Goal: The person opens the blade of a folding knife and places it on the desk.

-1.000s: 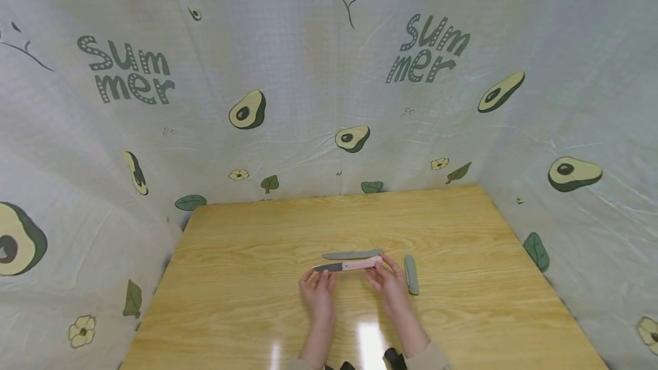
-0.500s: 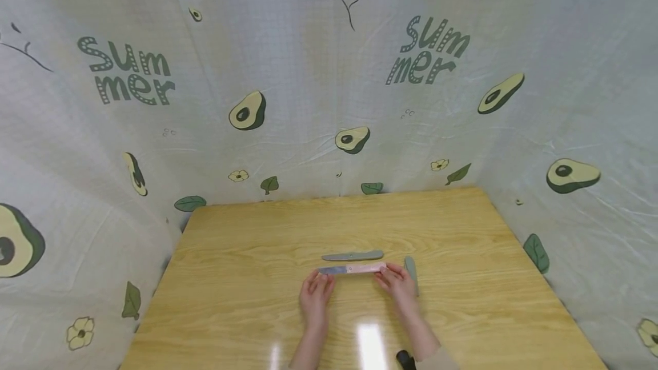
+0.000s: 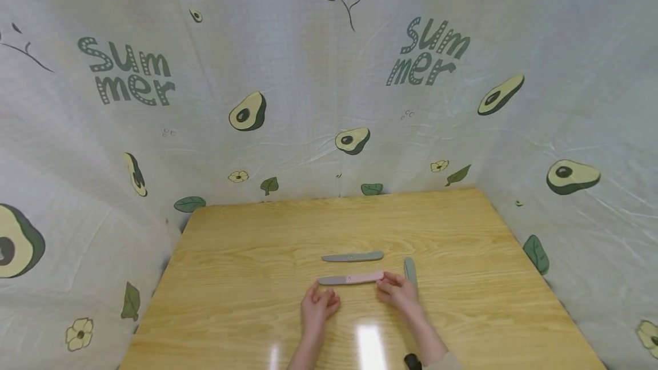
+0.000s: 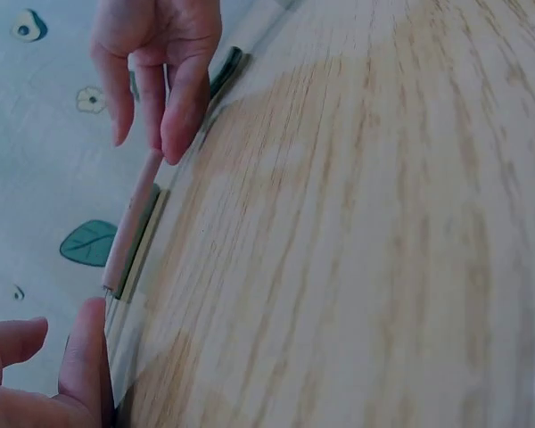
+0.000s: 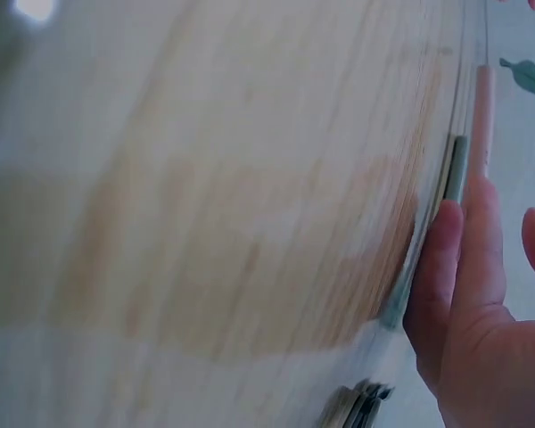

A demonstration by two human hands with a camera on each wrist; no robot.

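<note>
An opened folding knife with a pink handle and grey blade lies crosswise before me. My left hand touches the blade tip with one finger; its thumb stands apart in the left wrist view. At the handle end, my right hand pinches the pink knife between fingertips, also seen on the handle. I cannot tell whether the knife touches the table. Behind it lies an opened grey-green folding knife. A folded grey-green knife sits beside my right hand, partly hidden by it.
A wood-grain table bears the knives, with a bright light reflection near its front. White cloth printed with avocados hangs along the back and both sides. A black object shows by my right forearm.
The pink knife has moved down in the head view, away from the opened grey-green knife. My left thumb has come off the blade. My right hand has shifted right and down, covering part of the folded knife.
</note>
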